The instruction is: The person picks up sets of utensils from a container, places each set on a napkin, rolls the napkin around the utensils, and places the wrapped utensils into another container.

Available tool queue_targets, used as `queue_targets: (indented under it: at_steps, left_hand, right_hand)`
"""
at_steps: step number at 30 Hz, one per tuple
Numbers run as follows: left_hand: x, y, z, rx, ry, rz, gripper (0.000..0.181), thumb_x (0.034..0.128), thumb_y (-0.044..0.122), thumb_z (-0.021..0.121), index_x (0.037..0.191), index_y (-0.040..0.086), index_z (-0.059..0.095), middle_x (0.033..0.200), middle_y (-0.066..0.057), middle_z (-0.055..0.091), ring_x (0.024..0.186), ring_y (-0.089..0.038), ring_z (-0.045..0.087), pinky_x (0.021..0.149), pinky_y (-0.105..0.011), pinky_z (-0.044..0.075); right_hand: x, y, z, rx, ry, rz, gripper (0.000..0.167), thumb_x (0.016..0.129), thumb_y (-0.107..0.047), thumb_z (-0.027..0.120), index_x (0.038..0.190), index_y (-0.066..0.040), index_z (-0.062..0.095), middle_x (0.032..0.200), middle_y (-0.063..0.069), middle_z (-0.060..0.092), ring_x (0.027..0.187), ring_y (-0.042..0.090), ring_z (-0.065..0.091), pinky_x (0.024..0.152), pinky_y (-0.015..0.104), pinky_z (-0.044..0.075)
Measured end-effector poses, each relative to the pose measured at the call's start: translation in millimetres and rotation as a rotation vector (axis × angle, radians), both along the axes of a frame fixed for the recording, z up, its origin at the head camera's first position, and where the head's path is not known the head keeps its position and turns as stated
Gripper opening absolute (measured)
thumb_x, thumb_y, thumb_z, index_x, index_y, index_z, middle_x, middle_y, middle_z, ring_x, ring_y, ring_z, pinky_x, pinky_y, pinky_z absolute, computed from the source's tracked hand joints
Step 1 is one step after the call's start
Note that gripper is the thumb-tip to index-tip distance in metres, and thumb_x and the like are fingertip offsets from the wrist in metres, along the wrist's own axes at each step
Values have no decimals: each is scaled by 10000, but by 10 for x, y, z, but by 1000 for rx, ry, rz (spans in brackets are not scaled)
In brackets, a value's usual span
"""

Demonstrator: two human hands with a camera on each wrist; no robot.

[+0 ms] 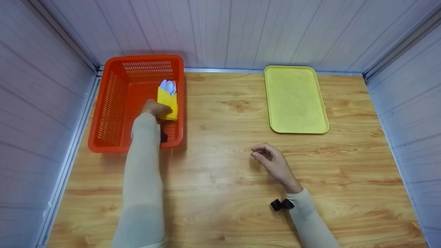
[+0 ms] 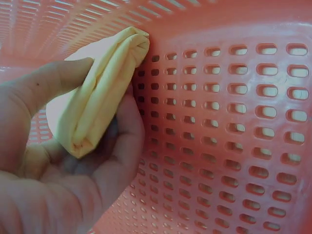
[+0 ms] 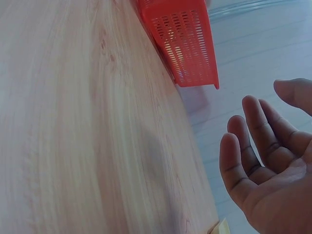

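Observation:
Inside the orange basket (image 1: 113,150), my left hand (image 1: 155,107) grips a folded yellow napkin (image 1: 168,101) near its right wall. White plastic cutlery (image 1: 169,86), with a spoon and a fork among it, sticks out of the napkin's far end. In the left wrist view the thumb lies on one side of the napkin (image 2: 100,92) and the fingers curl under the other. My right hand (image 1: 274,163) hovers over the wooden table with loosely bent fingers and nothing in them. The right wrist view shows the same hand (image 3: 273,165) with its thumb apart from the fingers.
A yellow tray (image 1: 296,100) lies at the back right of the wooden table (image 1: 213,193), beyond my right hand. Pale panel walls (image 1: 227,34) enclose the table at the back and both sides. The basket's perforated wall (image 2: 219,107) stands close beside the left hand.

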State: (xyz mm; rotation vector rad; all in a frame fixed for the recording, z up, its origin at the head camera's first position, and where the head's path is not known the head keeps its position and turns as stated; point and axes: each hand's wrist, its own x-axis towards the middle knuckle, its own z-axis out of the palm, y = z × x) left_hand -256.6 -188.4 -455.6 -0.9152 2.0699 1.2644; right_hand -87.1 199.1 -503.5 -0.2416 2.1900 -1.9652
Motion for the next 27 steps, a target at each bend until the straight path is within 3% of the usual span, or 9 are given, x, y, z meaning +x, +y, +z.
queue_targets:
  at_steps: [8,15,20,27]
  left_hand:
    - [-60,-6,-99,-89,42,-62,793,856,315,789,1476,137,328,1368,-94,479,1208,-319,467,1057,-513,411]
    - [-103,-36,-214,-216,115,-140,807,840,329,805,1450,62,350,1361,-161,513,1166,-359,500,1027,-547,435]
    - [-149,-78,-296,-154,85,-146,735,866,302,778,1451,82,391,1352,-127,511,1182,-336,495,1044,-508,429]
    - [-106,-46,-237,-112,65,-120,763,856,327,789,1457,102,378,1358,-115,506,1188,-338,496,1046,-520,424]
  right_hand:
    - [-16,13,2,12,6,-1,221,988,-13,605,1159,126,622,1054,227,649,997,431,611,822,278,529]
    - [-18,21,-34,-9,2,5,216,984,10,599,1161,133,613,1048,229,645,1012,502,578,835,316,536]
    - [-12,25,-64,-17,4,9,208,986,8,597,1159,123,615,1041,231,643,1018,502,580,849,308,532]
    - [-15,21,-72,-12,-19,7,246,984,-4,607,1168,159,595,1044,223,646,1020,511,577,844,307,531]
